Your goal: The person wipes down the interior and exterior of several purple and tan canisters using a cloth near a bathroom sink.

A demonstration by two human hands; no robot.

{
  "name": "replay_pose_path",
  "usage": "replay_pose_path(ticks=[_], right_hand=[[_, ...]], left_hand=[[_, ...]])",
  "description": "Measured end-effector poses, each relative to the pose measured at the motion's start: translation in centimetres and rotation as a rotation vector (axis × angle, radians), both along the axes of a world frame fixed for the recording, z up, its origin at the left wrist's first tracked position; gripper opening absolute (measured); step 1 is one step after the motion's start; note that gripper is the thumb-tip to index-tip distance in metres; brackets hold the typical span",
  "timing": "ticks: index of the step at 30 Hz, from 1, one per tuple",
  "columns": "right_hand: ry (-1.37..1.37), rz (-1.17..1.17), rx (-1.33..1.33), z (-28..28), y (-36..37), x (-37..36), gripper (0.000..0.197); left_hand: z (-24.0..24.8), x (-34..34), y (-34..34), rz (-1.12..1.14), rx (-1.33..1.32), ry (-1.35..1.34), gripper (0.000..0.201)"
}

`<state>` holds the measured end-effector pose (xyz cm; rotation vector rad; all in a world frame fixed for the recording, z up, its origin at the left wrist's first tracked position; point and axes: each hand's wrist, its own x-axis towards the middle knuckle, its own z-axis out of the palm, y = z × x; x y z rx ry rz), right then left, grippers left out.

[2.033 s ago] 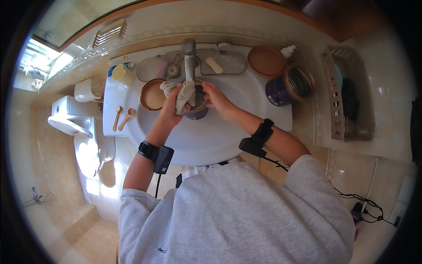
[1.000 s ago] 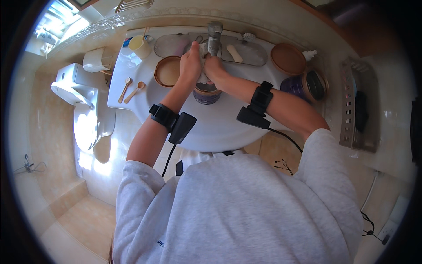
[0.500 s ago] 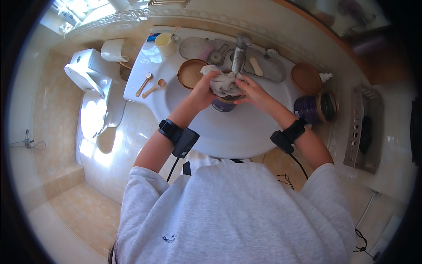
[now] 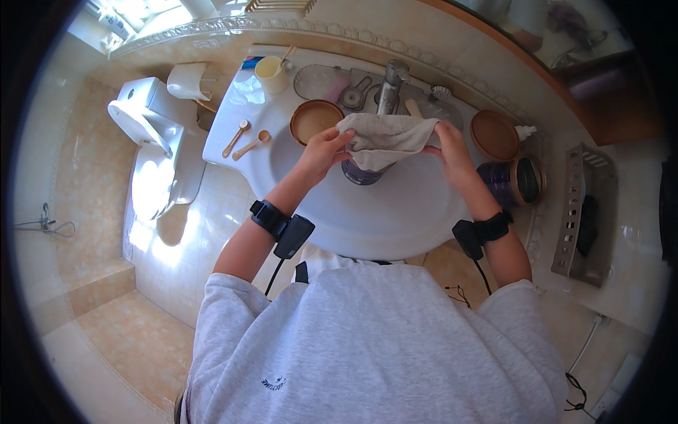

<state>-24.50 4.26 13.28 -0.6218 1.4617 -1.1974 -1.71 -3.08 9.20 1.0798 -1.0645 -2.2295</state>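
Note:
A pale grey cloth (image 4: pixel 392 138) is stretched out between my two hands above the washbasin (image 4: pixel 395 226). My left hand (image 4: pixel 326 152) pinches its left end, and my right hand (image 4: pixel 450 148) grips the right end. Under the cloth stands a dark purple jar (image 4: pixel 361 174), its top mostly hidden by the fabric. Just beyond the cloth rises the metal faucet (image 4: pixel 392 85). To the left of the cloth, a round brown lid (image 4: pixel 316 121) lies on the basin's rim.
Two small scoops (image 4: pixel 252 145) and a cream cup (image 4: pixel 271 74) sit on the counter's left. At the right are another brown lid (image 4: pixel 494 136), a purple jar on its side (image 4: pixel 510 181) and a grey plastic basket (image 4: pixel 588 215). A toilet (image 4: pixel 152 166) stands at far left.
The cloth was bunched up between my hands and is now spread wide. My right hand has moved to the right, away from my left hand.

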Motion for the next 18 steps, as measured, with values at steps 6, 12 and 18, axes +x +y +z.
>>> replay_pose_path(ticks=[6,12,18], right_hand=[[0.291,-0.157,-0.181,-1.4,0.2,0.1,0.026],[0.501,0.399,0.035,-0.9,0.8,2.3,0.022],[1.088,0.122,-0.677,1.8,-3.6,1.6,0.035]], left_hand=[[-3.0,-1.5,-0.5,-0.098,-0.302,-0.064,0.04],[-2.3,-0.2,-0.4,-0.176,-0.667,-0.589,0.036],[-1.9,0.4,-0.5,-0.019,-0.717,-0.499,0.024]])
